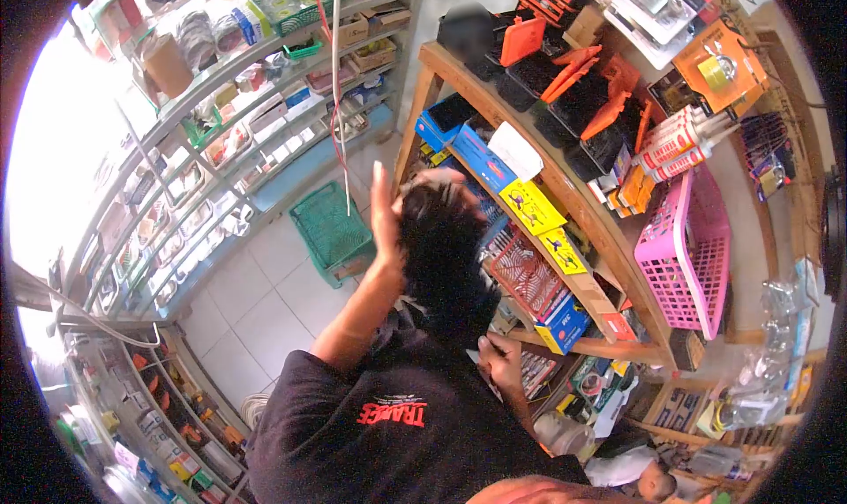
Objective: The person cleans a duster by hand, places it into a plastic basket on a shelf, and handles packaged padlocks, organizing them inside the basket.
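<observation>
A person in a black T-shirt (441,442) with red lettering stands close before me, seen from behind and above. Their dark hair (445,257) fills the middle of the view. That person's left hand (384,208) is raised beside the head, fingers stretched. Their right hand (503,363) is closed near the shelf's lower boxes; whether it holds the pale edge beside it is unclear. Neither of my own hands can be made out. A strip of bare skin (529,489) crosses the bottom edge; I cannot tell whose it is.
On the right, a wooden shelf (551,146) bears black bins, sealant tubes (675,146) and a pink basket (679,248). A green crate (331,230) sits on the tiled floor (256,301). Stocked shelves (256,138) line the left. A white cable (338,89) hangs down.
</observation>
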The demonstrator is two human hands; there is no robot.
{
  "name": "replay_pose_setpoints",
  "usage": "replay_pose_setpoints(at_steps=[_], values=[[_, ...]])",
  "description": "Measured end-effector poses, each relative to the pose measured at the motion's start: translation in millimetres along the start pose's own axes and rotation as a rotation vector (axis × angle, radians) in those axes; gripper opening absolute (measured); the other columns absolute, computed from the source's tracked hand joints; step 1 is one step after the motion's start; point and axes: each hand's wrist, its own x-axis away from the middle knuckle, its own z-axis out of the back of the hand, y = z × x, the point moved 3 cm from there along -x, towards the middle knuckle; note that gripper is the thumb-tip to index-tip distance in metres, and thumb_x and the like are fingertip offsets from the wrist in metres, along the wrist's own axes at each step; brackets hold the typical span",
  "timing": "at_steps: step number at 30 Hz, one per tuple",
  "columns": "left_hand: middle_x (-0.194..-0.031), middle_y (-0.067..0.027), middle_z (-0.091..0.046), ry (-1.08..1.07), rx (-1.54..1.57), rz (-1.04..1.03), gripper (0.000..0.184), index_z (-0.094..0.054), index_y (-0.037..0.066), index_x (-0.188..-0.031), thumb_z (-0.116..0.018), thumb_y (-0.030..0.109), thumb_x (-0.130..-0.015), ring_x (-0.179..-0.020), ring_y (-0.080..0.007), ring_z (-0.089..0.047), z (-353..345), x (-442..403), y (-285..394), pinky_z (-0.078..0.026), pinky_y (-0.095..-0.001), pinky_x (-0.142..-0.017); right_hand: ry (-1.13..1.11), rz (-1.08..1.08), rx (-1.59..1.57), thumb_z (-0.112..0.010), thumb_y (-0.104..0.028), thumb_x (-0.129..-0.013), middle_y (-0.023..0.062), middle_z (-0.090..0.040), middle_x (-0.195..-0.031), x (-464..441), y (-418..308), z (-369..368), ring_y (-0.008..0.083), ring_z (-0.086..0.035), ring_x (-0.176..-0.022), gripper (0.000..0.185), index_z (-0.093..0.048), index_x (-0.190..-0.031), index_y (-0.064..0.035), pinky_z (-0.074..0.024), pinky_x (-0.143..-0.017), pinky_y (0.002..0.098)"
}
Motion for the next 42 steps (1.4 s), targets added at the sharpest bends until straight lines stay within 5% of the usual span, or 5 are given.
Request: replay_pose_setpoints(at_steps=[2, 7, 30, 36, 42], values=[[-0.108, -0.0202, -0.06, 0.211, 0.246, -0.012, 0.087, -0.052, 0.0, -0.12, -0.03, 0.075, -0.082, -0.1, -0.0368, -0.059, 29, -6, -27, -0.048, -0.0494, -0.088, -0.032, 0.016, -0.035, -0.055, -0.015, -0.093, -0.0029, -0.041, -0.051, -6, -12, -2, 0.006, -0.035, -0.044, 0.033, -0.048, -0.062, -0.0043, -0.0241, -0.043, 0.0261], [-0.099, -0.019, -0.061, -0.102, -0.102, -0.028, 0.084, -0.052, 0.001, -0.119, -0.028, 0.073, -0.084, -0.093, -0.0371, -0.06, -16, -1, 14, -0.05, -0.0509, -0.083, -0.082, -0.006, 0.07, -0.058, -0.023, -0.093, -0.004, -0.046, -0.056, -10, 0, 5, 0.0056, -0.039, -0.048, 0.031, -0.053, -0.067, -0.0059, -0.0279, -0.045, 0.0244], [-0.098, -0.0169, -0.063, 0.005, -0.005, -0.051, 0.081, -0.058, -0.004, -0.11, -0.03, 0.069, -0.086, -0.089, -0.0304, -0.06, -24, 0, 15, -0.049, -0.0384, -0.082, -0.19, -0.038, 0.027, -0.063, -0.021, -0.091, -0.0032, -0.048, -0.059, -22, 16, 9, 0.0063, -0.043, -0.051, 0.024, -0.055, -0.075, -0.0041, -0.0339, -0.046, 0.0234], [-0.095, -0.0167, -0.062, -0.086, 0.08, 0.048, 0.08, -0.056, -0.002, -0.111, -0.03, 0.069, -0.086, -0.088, -0.0295, -0.059, -19, -3, -2, -0.048, -0.0407, -0.082, -0.114, -0.021, -0.059, -0.055, -0.019, -0.094, -0.0012, -0.043, -0.052, -20, -4, -1, 0.0057, -0.035, -0.044, 0.039, -0.045, -0.058, -0.0057, -0.0243, -0.042, 0.0249], [-0.096, -0.0162, -0.062, -0.003, -0.141, -0.082, 0.08, -0.057, -0.001, -0.111, -0.029, 0.07, -0.086, -0.09, -0.03, -0.059, -14, -8, 16, -0.048, -0.0437, -0.084, -0.124, -0.098, -0.099, -0.065, -0.02, -0.089, -0.0002, -0.051, -0.061, -22, 26, 9, 0.0074, -0.045, -0.051, 0.022, -0.058, -0.084, -0.0002, -0.0368, -0.046, 0.0227]])
